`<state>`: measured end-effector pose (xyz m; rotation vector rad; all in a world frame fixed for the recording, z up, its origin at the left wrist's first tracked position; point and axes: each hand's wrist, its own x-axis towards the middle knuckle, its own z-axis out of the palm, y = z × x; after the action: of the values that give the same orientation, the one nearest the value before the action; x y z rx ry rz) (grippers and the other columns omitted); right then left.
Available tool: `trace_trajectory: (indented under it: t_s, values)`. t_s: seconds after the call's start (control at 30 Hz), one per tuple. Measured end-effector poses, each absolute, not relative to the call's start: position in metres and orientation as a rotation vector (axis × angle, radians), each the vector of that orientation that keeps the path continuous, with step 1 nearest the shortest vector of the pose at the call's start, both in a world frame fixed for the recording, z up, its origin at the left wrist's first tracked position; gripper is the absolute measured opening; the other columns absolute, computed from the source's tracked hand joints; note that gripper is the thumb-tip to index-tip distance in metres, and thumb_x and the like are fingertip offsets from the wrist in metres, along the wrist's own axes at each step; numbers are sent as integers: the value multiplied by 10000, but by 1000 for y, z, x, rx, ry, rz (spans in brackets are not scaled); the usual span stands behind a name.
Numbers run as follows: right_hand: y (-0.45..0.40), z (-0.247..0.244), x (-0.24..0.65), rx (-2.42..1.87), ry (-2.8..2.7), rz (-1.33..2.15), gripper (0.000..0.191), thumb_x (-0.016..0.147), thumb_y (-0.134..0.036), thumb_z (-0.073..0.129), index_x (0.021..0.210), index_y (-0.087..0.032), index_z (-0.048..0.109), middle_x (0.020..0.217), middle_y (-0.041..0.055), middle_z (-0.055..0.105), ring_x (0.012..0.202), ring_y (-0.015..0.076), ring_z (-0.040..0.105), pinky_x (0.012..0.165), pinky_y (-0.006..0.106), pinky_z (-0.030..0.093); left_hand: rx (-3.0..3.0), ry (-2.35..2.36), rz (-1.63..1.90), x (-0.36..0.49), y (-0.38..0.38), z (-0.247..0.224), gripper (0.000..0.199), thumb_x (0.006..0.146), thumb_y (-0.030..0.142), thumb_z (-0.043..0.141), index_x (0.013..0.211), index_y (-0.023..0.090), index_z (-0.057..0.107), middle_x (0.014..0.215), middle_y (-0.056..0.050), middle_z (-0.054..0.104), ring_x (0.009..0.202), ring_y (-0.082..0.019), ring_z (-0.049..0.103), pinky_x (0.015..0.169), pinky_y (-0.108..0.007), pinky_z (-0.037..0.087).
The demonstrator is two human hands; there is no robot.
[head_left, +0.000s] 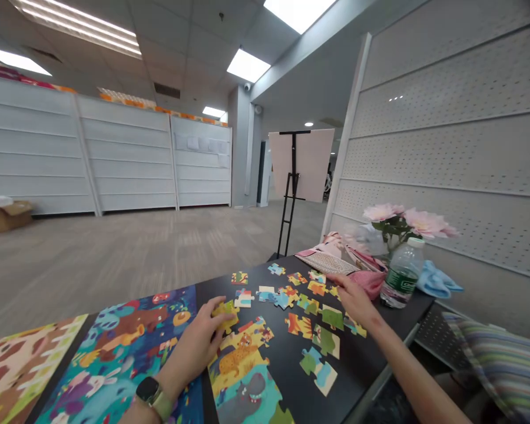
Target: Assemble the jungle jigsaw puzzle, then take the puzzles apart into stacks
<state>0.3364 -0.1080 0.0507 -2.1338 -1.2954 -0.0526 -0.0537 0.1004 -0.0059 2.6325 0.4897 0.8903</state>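
On the black table, my left hand holds a yellow puzzle piece above a partly joined puzzle with a spotted cat and a hippo. My right hand reaches over the loose pieces at the right, its fingertips near a small yellow piece; whether it grips anything is hidden. Several loose pieces lie between the hands, among them a green one and an orange one.
Two picture sheets, one blue and one with a giraffe pattern, lie at the left. A pink bag, a water bottle, flowers and a blue cloth stand at the right. An easel is behind.
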Motion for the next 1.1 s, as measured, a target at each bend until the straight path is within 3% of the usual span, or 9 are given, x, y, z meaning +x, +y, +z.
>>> trace_trajectory:
  t_s: [0.13,0.23,0.37,0.47,0.57,0.7,0.8,0.97,1.1]
  values:
    - [-155,53,363,-2236,-1261,91,414,736,-378,598,1054,-170,763,1140,121,743,1079,308,666,979,388,492,2622,480,928,-53,98,-4,402,907,60,466,1118,290,720,1485,-63,399,1316,-292,504,1081,-456,489]
    - [-181,47,365,-2295,-1233,159,413,588,-458,747,899,-188,777,1036,125,756,968,331,680,893,389,509,2528,482,954,-52,96,2,417,873,16,402,1081,236,689,1357,-88,450,1045,-210,626,919,-364,549]
    - [-190,43,363,-2285,-1170,204,377,559,-515,750,775,-207,728,842,92,740,784,286,662,751,374,514,2372,470,990,-50,84,24,279,834,44,429,979,196,612,1092,-66,519,862,-177,590,747,-301,504]
    - [-185,46,361,-2202,-1147,219,427,540,-537,770,799,-211,677,792,54,712,754,260,640,720,358,511,2271,421,908,-47,63,41,185,809,90,514,944,206,566,999,-31,529,895,-186,567,789,-304,461]
    - [-178,48,345,-2090,-1123,200,483,643,-599,708,921,-215,616,820,48,680,742,239,620,695,355,511,2242,415,699,-43,39,46,171,788,145,617,933,212,556,986,-13,535,884,-185,552,791,-300,429]
    - [-163,44,276,-1911,-1172,311,496,794,-601,633,1105,-222,555,990,73,676,882,238,659,761,341,541,2312,538,490,-40,21,37,362,676,247,822,923,212,561,1027,-9,543,967,-229,525,845,-327,381]
    - [-149,34,209,-1641,-1209,715,363,862,-456,639,1127,-223,555,1005,52,633,944,218,643,831,335,529,2360,540,433,-42,23,31,489,609,329,915,933,214,567,1059,-3,545,1008,-240,512,868,-328,353]
    - [-134,19,161,-1688,-1333,745,229,908,-340,573,1094,-209,603,785,-27,501,721,148,512,664,259,442,2384,421,385,-47,34,33,515,602,325,940,949,222,573,1068,11,541,1014,-222,507,828,-287,347]
    - [-130,15,171,-1738,-1378,704,252,924,-337,549,1128,-199,602,770,-35,462,696,139,472,641,250,411,2397,401,404,-49,35,33,487,610,310,929,938,228,578,1045,19,544,1001,-222,506,839,-293,337]
